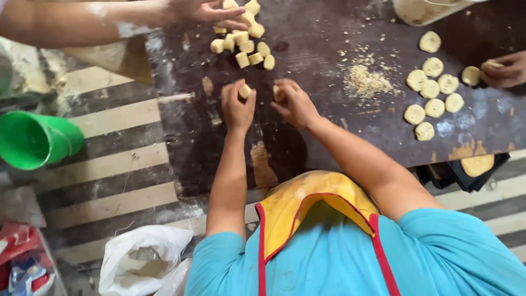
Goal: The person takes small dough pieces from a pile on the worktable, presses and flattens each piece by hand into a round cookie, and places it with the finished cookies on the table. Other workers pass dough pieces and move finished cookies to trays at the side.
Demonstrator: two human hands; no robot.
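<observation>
Gripping one dough piece (pixel 245 91) each, left hand (pixel 236 107) and right hand (pixel 294 103) are closed — white plastic bag (pixel 143 257) lower left, red-blue packets (pixel 22 263) beside it.

Dark worn board (pixel 339 137), striped floor (pixel 109 181)

pale yellow dough pieces (pixel 244 46) | dark brown board (pixel 329 126) | green bucket (pixel 35 140) | striped floor (pixel 109 164)
</observation>
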